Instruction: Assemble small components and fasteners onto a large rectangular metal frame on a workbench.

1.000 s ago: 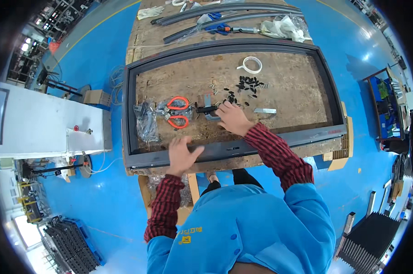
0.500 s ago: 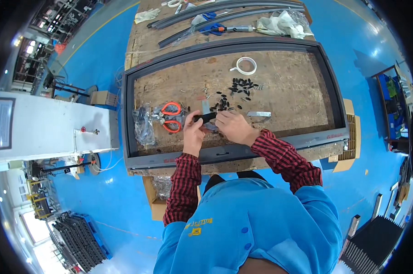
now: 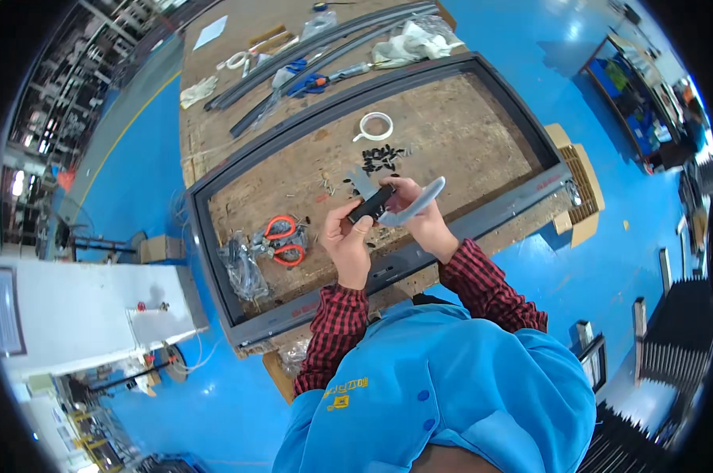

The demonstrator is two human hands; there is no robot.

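Note:
Above the near side of a dark grey rectangular frame [image 3: 522, 194], I hold what looks like a window handle: a black elongated body [image 3: 371, 204] with a curved grey lever [image 3: 421, 202]. My left hand [image 3: 348, 246] is closed on the body's near left end. Around its far right end my right hand [image 3: 427, 225] is closed, and the lever lies across that hand. A flat grey piece [image 3: 362, 182] shows just beyond the body; I cannot tell whether it is attached. Several small black pieces [image 3: 380, 158] lie beyond my hands.
Left of my hands are red-handled pliers [image 3: 281, 229] and a clear plastic bag [image 3: 244, 268]. A white tape roll [image 3: 376, 126] lies farther off. Long grey profiles [image 3: 301, 59], a white cloth [image 3: 415, 46] and blue gloves [image 3: 305, 85] cover the wooden table's far side.
The black body has tilted upward between my hands. Its grey lever, lying to the right before, now angles up across my right hand. My head view has turned, shifting the table.

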